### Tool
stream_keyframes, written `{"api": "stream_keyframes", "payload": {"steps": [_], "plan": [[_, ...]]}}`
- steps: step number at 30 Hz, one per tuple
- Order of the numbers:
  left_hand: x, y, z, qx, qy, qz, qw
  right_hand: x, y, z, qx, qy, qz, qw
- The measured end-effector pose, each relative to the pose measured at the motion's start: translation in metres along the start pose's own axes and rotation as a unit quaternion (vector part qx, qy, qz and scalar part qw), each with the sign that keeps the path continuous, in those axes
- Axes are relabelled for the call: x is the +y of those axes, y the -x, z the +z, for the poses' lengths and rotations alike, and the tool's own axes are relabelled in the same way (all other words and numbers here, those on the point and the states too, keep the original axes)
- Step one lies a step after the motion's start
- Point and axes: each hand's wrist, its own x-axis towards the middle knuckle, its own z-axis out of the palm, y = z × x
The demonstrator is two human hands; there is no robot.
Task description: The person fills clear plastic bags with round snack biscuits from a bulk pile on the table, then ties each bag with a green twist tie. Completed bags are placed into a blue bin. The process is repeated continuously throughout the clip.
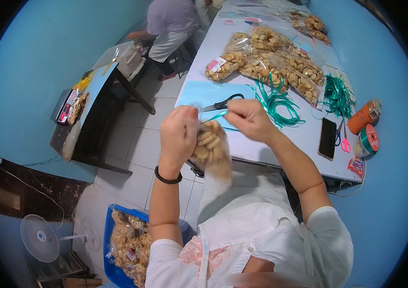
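Note:
My left hand (180,133) is closed around the gathered neck of a clear plastic bag of round cookies (209,147), which hangs at the table's front edge, its lower end blurred. Between my fingers and thumb, my right hand (245,117) pinches a green ribbon (219,116) that runs to the bag's neck. Whether the ribbon is knotted there, I cannot tell. Black-handled scissors (225,103) lie just behind my hands on a light blue sheet (196,91). A loose bunch of cut green ribbons (279,108) spreads beside my right hand.
Several filled cookie bags (265,54) are heaped farther back on the white table (261,145). To the right lie a phone (327,138), pink-handled scissors (345,145), a ribbon spool (368,139) and an orange bottle (364,117). A blue crate (108,248) holds more bags; a person (173,28) works beyond.

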Motion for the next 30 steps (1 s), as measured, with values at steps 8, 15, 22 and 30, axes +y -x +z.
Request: {"api": "stream_keyframes", "payload": {"steps": [8,15,22,30], "plan": [[-0.011,0.025,-0.007,0.244,0.058,0.031,0.967,-0.029,0.025,0.071,-0.012,-0.064,-0.075,0.995],[-0.006,0.044,-0.028,0.145,-0.115,0.085,0.979,-0.026,0.04,0.063,-0.205,-0.148,0.118,0.96],[0.006,0.114,-0.017,-0.067,-0.276,-0.074,0.956,0.015,0.071,0.07,-0.278,-0.067,0.055,0.957],[-0.099,0.2,0.038,-0.18,0.197,-0.415,0.87,0.079,0.136,0.098,-0.301,-0.119,0.223,0.92]]}}
